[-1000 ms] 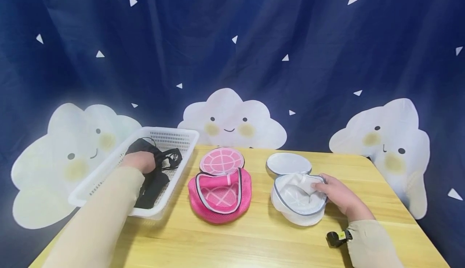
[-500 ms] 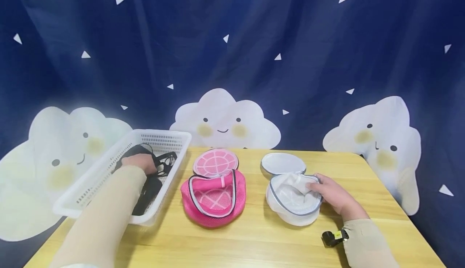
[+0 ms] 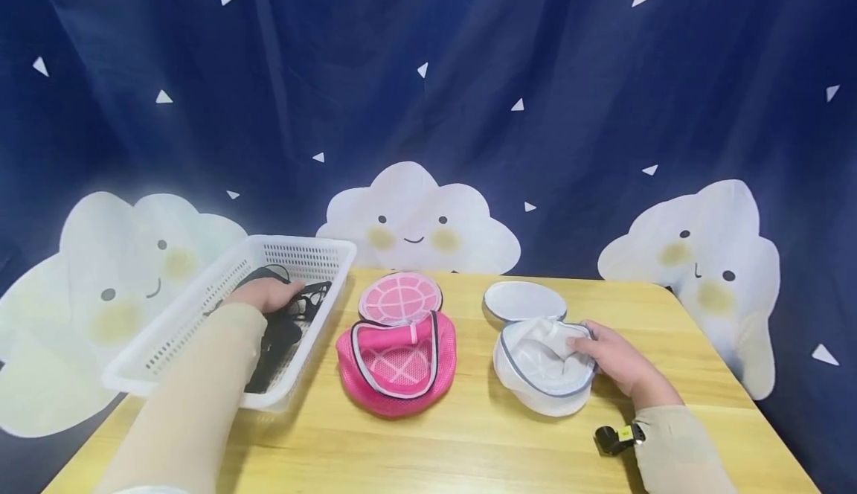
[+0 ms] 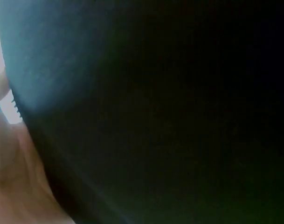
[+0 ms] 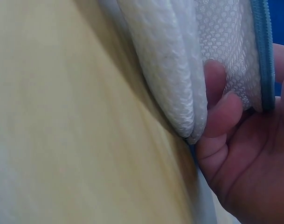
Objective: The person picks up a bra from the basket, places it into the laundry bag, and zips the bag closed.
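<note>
- Biggest first: we're facing a navy curtain (image 3: 469,40), smiling clouds (image 3: 415,207) lining its lower part, white triangles (image 3: 423,70) dotting the blue above.
- We're looking down on a yellow wood-grain table (image 3: 402,457).
- Over on our left, a white slotted basket (image 3: 304,256) is holding black fabric pieces (image 3: 271,349), probably sitting there for easy left-hand reach.
- Mid-table, a pink mesh bag (image 3: 355,382) is gaping, its round lid (image 3: 402,299) lying folded back, seemingly leaving the mouth clear.
- Right of it, a white mesh bag (image 3: 552,405) is showing the same arrangement.
- Our right hand (image 3: 619,360) is pinching that white bag's blue-edged rim, likely steadying the floppy wall.
- Our left hand (image 3: 268,293) is resting among the black pieces inside the basket; dark cloth is filling the wrist view, so we're not able to tell whether it's gripping.
- Smallest, a black device (image 3: 617,440) is hanging at our right cuff.
</note>
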